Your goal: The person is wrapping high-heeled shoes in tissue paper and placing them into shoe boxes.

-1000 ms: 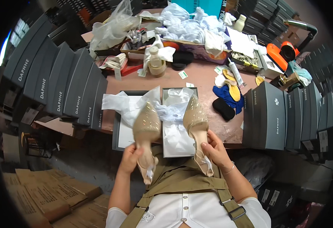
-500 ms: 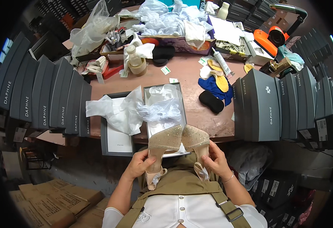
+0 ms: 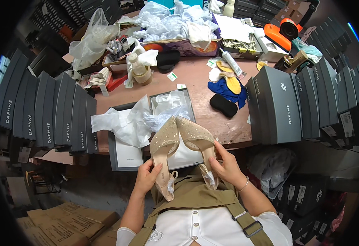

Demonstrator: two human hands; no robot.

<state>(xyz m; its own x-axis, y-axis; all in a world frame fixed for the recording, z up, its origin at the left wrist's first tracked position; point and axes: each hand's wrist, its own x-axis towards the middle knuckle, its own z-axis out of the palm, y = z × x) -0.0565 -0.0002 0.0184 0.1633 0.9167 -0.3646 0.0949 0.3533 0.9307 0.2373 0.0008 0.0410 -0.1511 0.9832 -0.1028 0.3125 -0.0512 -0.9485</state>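
My left hand (image 3: 148,175) is closed around the middle of a beige pointed-toe shoe (image 3: 165,137) with sparkling studs. My right hand (image 3: 227,165) grips its matching shoe (image 3: 196,135) at the outer side. Both toes point away from me and nearly touch; the insoles face up, and thin white wrapping shows at the heel straps. Just beyond the shoes is an open grey shoebox (image 3: 189,106) with white tissue paper (image 3: 165,108) inside. Its lid (image 3: 129,158) lies to the left, more tissue (image 3: 126,123) spread over it.
Grey shoeboxes (image 3: 75,110) line the table's left side, and more shoeboxes (image 3: 269,106) stand at the right. At the back sit a carton (image 3: 179,48) heaped with tissue and a glue bottle (image 3: 138,67). A black pad (image 3: 223,105) and blue cloth (image 3: 228,91) lie right of the open box.
The shoes have tilted so their insides show more, with the toes raised farther over the box and pointing together. Both hands keep their hold. The whole view has shifted slightly.
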